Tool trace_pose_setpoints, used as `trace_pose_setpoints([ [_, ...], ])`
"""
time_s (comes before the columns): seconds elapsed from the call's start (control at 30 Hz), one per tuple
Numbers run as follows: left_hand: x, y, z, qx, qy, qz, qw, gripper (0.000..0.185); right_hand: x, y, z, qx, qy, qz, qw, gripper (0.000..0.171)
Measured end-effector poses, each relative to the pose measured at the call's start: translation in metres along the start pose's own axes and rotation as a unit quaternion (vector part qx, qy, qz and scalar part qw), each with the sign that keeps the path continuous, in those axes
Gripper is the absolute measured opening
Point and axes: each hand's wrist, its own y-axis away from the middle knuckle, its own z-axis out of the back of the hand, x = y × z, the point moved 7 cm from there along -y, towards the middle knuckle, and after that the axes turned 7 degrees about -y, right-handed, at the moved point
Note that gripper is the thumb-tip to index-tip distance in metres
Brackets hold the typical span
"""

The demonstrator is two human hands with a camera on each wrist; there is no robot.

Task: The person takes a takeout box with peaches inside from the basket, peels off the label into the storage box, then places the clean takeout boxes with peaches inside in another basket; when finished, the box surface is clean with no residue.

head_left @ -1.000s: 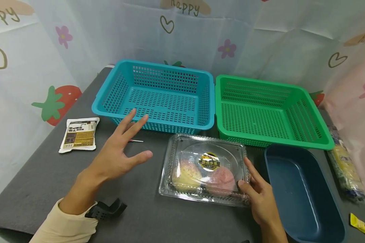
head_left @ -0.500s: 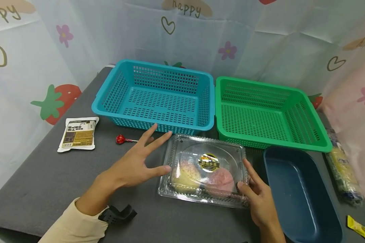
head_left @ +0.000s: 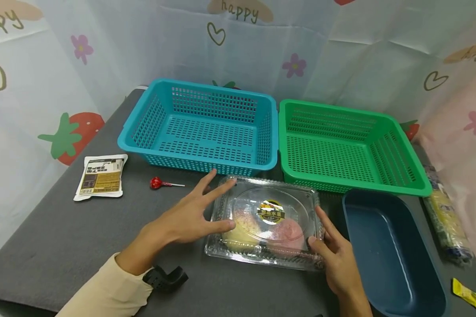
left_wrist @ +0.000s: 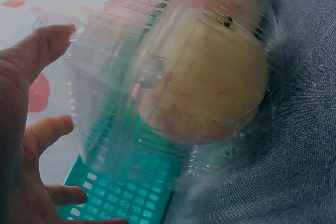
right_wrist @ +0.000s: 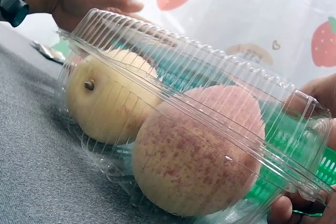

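A clear plastic clamshell box with a black-and-gold label lies on the grey table. It holds a yellowish apple on the left and a pinkish-red apple on the right, under a closed lid. My right hand holds the box's right edge, its thumb over the rim and fingertips low at the side in the right wrist view. At the box's left edge is my left hand, fingers spread wide; its thumb and fingertips overlap the lid in the head view.
Behind the box stand a blue basket and a green basket. A dark blue tub is close on the right, with a long yellow packet and a small yellow wrapper beyond. Leftward lie a red lollipop and a flat pouch.
My left hand has moved right and slightly down, from in front of the blue basket to the box's left edge, uncovering the lollipop. The right hand and box have stayed in place.
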Motion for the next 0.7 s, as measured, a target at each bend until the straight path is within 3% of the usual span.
trace_pose_setpoints([
  [0.43, 0.003, -0.007, -0.013, 0.047, -0.008, 0.027, 0.9985, 0.088, 0.0, 0.001, -0.001, 0.004, -0.004, -0.002, 1.0, 0.063],
  [0.57, 0.001, -0.008, -0.013, 0.066, 0.017, 0.012, 0.9976, 0.093, 0.002, 0.001, 0.0, -0.005, 0.004, -0.005, 1.0, 0.062],
  [0.7, -0.001, -0.01, -0.013, 0.073, 0.045, -0.005, 0.9963, 0.096, 0.004, 0.001, 0.0, -0.011, 0.047, -0.023, 0.999, 0.062],
])
